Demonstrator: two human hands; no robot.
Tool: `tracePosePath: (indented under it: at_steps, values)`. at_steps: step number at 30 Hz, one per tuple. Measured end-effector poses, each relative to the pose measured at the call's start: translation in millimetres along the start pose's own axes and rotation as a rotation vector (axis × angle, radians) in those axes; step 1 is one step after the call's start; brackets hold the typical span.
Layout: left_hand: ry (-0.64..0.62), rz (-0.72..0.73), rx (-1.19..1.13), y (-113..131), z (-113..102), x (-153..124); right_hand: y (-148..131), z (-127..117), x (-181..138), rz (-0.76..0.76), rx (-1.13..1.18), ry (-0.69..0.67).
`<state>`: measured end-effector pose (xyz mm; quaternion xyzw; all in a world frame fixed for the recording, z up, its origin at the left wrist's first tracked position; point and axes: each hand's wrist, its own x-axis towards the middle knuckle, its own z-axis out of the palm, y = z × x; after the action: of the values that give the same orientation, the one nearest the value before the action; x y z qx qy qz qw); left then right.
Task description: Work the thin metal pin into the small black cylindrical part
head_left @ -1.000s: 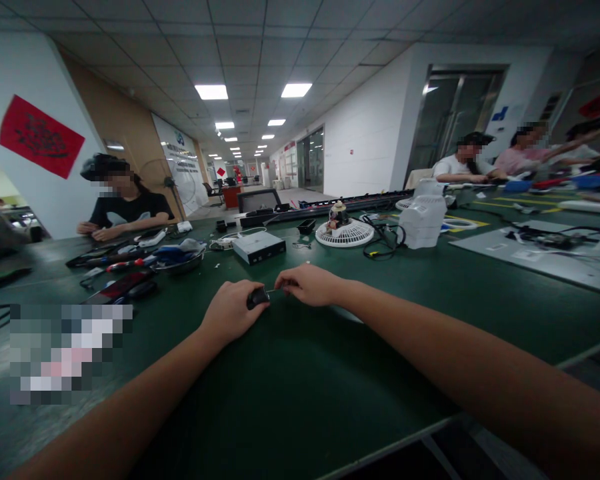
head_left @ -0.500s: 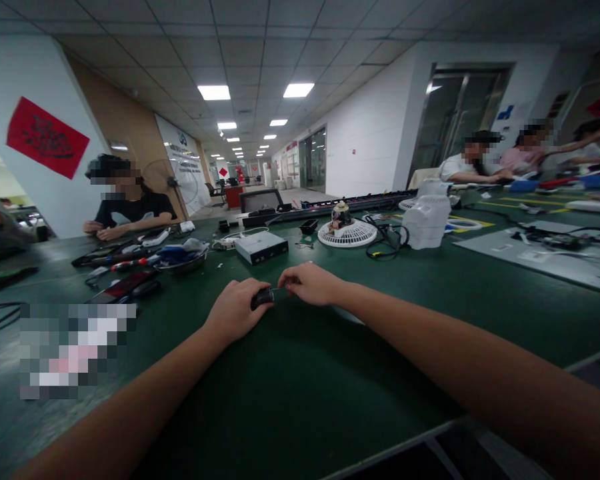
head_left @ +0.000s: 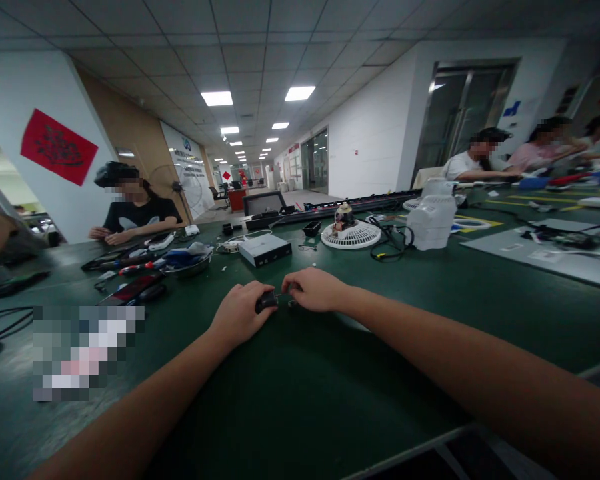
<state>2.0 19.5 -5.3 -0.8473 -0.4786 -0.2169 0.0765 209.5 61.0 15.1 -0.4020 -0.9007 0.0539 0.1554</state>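
Head view: two bare hands met over the near middle of a green desk point(head_left: 290, 393), both forearms reaching in from the bottom edge.
Left hand point(head_left: 241, 313): grip clenched round a small black part point(head_left: 267, 302), thumb on the near side, fingers over the far side.
Right hand point(head_left: 316, 289): grip pinched on a thin strand point(head_left: 279, 295), fingers bent toward the left hand.
Black part: low over the desk, in the left hand, its right end facing the right fingertips.
Thin strand: bridged the short gap between black part and right fingertips; probably wire or slim rod, too small to say.
Beyond the hands: silver-and-black drive box point(head_left: 265, 249); right of it, a small black tray point(head_left: 312, 229), then a white fan grille point(head_left: 353, 237) lying flat.
Right of grille: black cable point(head_left: 404, 248) in loops, beside an upright white housing point(head_left: 431, 220).
Left side: bowl point(head_left: 193, 269) with blue material point(head_left: 185, 255), red-and-black tool point(head_left: 139, 268) near it.
Far left: seated person in a black top point(head_left: 143, 215), hands at the desk edge.
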Motion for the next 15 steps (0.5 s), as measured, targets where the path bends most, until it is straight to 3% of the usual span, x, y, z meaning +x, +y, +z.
tracePosePath:
  at_steps: [5,12,15]
  values:
    - [0.019,-0.104,0.024,-2,3,0,1,-1,1,0.146,-0.09,0.011]
    - [0.022,-0.175,0.015,-5,5,2,11,4,6,0.156,0.183,-0.124]
    - [0.027,-0.173,-0.02,-6,5,2,9,7,8,0.156,0.258,-0.044]
